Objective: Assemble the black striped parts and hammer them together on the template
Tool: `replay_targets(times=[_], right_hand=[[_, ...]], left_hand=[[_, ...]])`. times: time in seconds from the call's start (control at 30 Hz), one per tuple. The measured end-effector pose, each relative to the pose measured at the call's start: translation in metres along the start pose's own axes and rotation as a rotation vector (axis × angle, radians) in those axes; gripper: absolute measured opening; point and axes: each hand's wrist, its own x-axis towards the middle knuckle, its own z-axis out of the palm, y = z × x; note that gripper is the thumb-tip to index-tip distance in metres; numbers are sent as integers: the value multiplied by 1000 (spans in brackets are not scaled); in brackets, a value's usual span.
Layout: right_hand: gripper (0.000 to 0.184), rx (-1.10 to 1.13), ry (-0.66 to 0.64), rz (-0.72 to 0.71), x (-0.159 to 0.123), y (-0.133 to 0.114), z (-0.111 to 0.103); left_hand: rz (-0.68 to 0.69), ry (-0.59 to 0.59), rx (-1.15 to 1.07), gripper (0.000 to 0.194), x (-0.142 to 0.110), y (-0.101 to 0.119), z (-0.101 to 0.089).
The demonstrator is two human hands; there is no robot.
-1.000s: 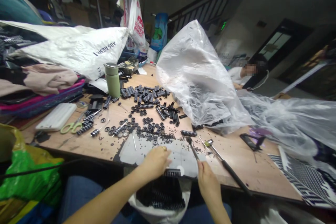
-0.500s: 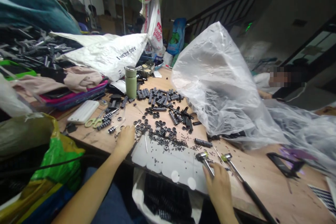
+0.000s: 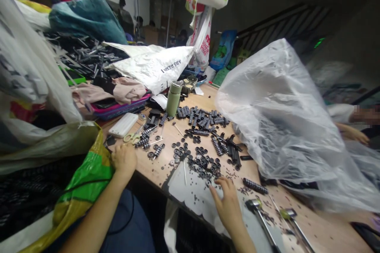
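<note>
My left hand (image 3: pixel 124 160) is at the table's left edge, fingers curled, beside the scissors (image 3: pixel 132 137); whatever it may hold is hidden. My right hand (image 3: pixel 228 199) is open, thumb and fingers apart, reaching over the grey sheet (image 3: pixel 184 185) beside small black rings (image 3: pixel 204 164). Right of it lies a hammer (image 3: pixel 263 221) with a metal shaft, and farther right a second hammer (image 3: pixel 297 225). A ribbed black roller (image 3: pixel 254 185) rests beyond the hammers. A thin metal rod (image 3: pixel 184 172) lies across the sheet among tiny dark bits.
Several ribbed rollers (image 3: pixel 202 120) are heaped mid-table near a green flask (image 3: pixel 173 99). A large clear plastic bag (image 3: pixel 276 118) covers the right side. A white power bank-like box (image 3: pixel 123 125) lies left. An open sack (image 3: pixel 92 182) stands left. Another person's hand (image 3: pixel 353 132) shows far right.
My right hand has left the hammer, which now lies on the table, and moved to the small rings. My left hand has moved left toward the scissors. The view has swung left.
</note>
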Motion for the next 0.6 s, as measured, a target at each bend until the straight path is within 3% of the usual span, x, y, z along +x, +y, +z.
replay_targets(times=[0.17,0.33,0.47,0.6], right_hand=[[20,35,-48,8,7,-5,12],[18,54,-73,44,7,-5,16],[17,101,-80,71,5,-7,16],[18,227,-107,116,6,-21,12]], left_hand=[[33,-54,-143,38,11,-9,12],[82,90,-474,31,7,-2,17],[147,131,-689,26,0,3,12],[187,65,-847,21,-16,18,-3]])
